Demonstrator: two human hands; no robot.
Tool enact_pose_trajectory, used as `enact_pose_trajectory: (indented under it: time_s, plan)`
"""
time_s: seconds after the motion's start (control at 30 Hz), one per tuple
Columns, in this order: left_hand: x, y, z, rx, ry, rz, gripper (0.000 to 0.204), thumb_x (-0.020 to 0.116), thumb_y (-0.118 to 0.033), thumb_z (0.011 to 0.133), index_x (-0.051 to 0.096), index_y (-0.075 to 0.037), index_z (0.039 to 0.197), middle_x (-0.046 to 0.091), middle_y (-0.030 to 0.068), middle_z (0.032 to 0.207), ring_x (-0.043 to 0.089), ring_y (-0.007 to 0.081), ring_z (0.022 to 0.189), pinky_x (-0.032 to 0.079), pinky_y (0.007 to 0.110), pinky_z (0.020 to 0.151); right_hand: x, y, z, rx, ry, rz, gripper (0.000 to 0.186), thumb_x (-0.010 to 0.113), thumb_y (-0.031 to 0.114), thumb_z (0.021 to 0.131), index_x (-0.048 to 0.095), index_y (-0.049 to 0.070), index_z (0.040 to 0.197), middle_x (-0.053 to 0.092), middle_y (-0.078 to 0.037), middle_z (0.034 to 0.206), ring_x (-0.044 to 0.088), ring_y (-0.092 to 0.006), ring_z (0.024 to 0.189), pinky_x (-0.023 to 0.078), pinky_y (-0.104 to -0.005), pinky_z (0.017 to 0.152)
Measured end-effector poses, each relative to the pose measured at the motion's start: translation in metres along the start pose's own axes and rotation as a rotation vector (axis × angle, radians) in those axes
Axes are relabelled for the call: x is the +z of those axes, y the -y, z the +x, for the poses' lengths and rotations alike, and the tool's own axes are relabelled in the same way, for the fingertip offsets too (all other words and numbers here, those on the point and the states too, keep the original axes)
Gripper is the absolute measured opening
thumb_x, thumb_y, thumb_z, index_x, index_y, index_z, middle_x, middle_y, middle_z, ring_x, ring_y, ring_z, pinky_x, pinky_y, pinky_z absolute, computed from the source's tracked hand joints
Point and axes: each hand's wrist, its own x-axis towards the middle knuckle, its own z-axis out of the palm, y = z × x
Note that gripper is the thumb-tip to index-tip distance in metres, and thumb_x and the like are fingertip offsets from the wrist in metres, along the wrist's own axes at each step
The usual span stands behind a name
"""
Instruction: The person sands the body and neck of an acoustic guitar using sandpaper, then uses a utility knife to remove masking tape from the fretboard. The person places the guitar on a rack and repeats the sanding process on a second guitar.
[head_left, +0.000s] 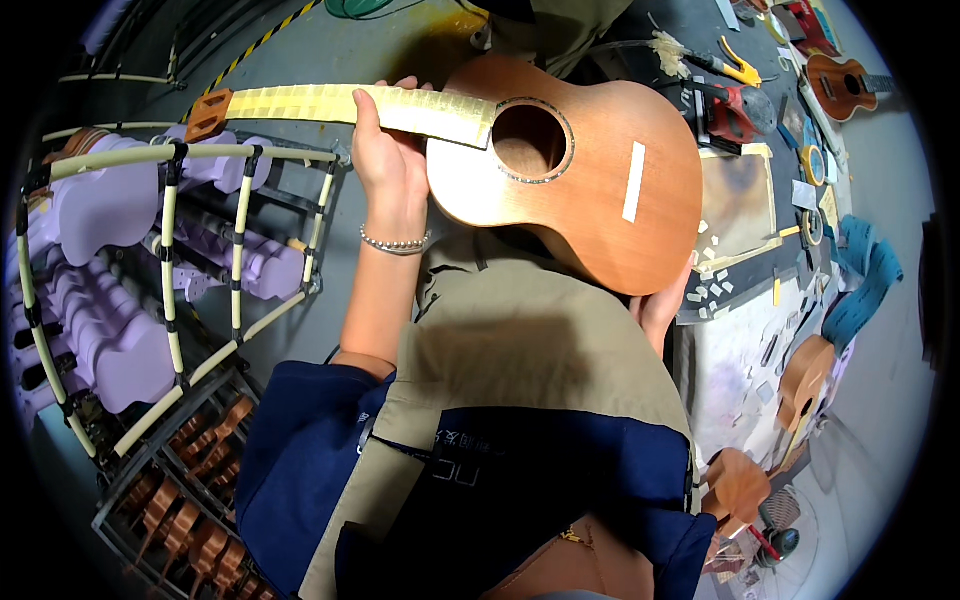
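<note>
A brown wooden ukulele [600, 120] lies across in front of me, soundhole up, its neck pointing left. Pale yellow masking tape [290, 104] covers the fretboard up to the soundhole edge. A white strip [634, 182] sits on the bare top where a bridge would be. My left hand [388, 170] grips the neck near the body, thumb along the near edge and fingertips showing on the far side. Around that wrist is a beaded bracelet. My right hand [662, 308] holds the lower end of the body; its fingers are partly hidden beneath it.
At left stands a padded rack [170, 260] with several lilac instrument bodies; below it, a metal rack [110, 515] holds brown wooden ones. The workbench [715, 345] at right carries tape rolls, a red power tool [738, 112], paper scraps and a teal cloth [868, 270]. Another ukulele [838, 85] lies far right.
</note>
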Motion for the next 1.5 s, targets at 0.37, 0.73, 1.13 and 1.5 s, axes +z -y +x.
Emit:
enact_pose_trajectory:
  time_s: [0.37,0.73,1.13,1.5]
  plan:
    - [0.002,0.001,-0.008,0.041,-0.026,-0.056,0.04,0.039,-0.04,0.096,0.039,-0.003,0.113,0.054,0.0172,0.105,0.051,0.0363,0.104,0.042,0.049,0.093,-0.004,-0.001,0.01,-0.035,0.087,-0.017,0.048,0.024,0.039,0.1,0.041,0.003,0.128,0.047,-0.009,0.13,0.046,-0.0202,0.118,0.037,-0.0348,0.099]
    - [-0.013,0.014,-0.026,-0.171,0.194,0.031,0.032,0.045,-0.021,0.095,0.045,0.001,0.119,0.047,0.0141,0.125,0.041,0.0314,0.123,0.028,0.046,0.108,-0.045,0.015,0.019,-0.108,0.135,0.028,0.054,0.053,0.031,0.09,0.037,0.002,0.132,0.046,-0.009,0.129,0.041,-0.0164,0.12,0.028,-0.0297,0.102]
    - [0.021,0.074,-0.058,-0.667,0.598,0.238,0.046,0.049,-0.026,0.093,0.039,-0.009,0.134,0.044,0.0162,0.134,0.043,0.0314,0.123,0.037,0.05,0.099,-0.151,0.038,0.077,-0.2,-0.096,0.229,0.049,0.038,0.041,0.096,0.049,0.003,0.124,0.056,-0.007,0.121,0.053,-0.0169,0.108,0.04,-0.0289,0.092]
    - [0.034,0.085,-0.071,-0.441,0.416,0.479,0.043,0.048,-0.031,0.093,0.042,-0.009,0.13,0.047,0.0129,0.133,0.043,0.0241,0.124,0.036,0.044,0.101,-0.282,0.086,0.154,-0.784,-0.987,-1.094,0.014,0.066,0.013,0.076,0.065,0.009,0.089,0.064,-0.008,0.097,0.056,-0.0283,0.094,0.043,-0.0375,0.085]
